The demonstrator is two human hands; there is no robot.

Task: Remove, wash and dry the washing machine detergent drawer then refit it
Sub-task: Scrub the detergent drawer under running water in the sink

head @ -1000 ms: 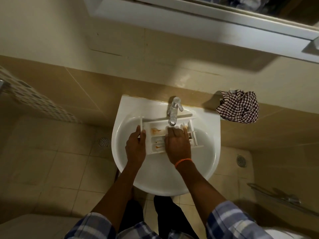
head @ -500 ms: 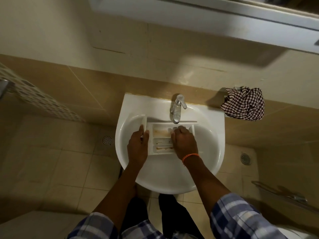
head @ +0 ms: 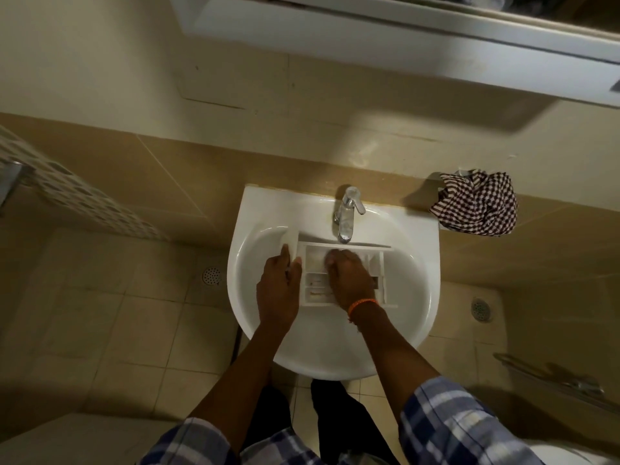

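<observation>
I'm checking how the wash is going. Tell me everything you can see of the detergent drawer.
The white plastic detergent drawer lies across the white ceramic basin, open side up, below the chrome tap. Partitions split it into compartments; brownish residue marks the small near ones. The left hand grips its front panel end; the right hand reaches into the compartments.

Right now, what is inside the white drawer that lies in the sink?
The right hand lies inside the drawer, over its middle. Beside it, small sections with brownish stains show. What lies under the hand is covered.
</observation>
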